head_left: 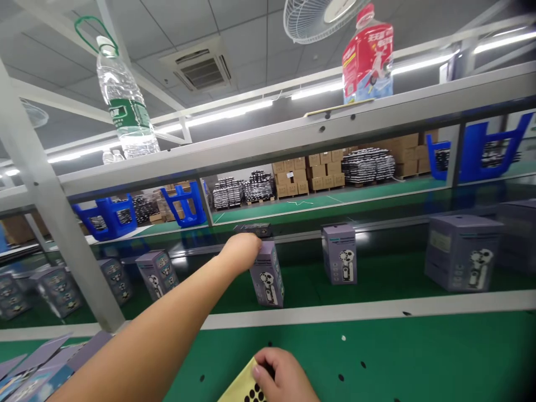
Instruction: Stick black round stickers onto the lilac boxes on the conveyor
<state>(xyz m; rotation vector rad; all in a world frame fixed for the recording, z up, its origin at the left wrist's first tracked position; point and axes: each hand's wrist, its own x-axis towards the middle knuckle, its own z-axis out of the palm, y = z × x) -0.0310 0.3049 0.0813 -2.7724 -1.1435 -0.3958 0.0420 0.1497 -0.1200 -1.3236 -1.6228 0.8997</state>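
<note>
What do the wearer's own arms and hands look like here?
The left hand and right hand wear no gloves. The left forearm is bare, with no sleeve, watch or bracelet showing. No ring shows on the right hand; its forearm is out of frame.

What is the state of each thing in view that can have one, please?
Middle box: upright
Left hand: at middle box's top, grip unclear
Yellow sheet: held, partly out of view
Right hand: pinching yellow sheet
Clear bottle: capped
Red bottle: capped
Lights: lit
Lower-left packaging: flaps open
</note>
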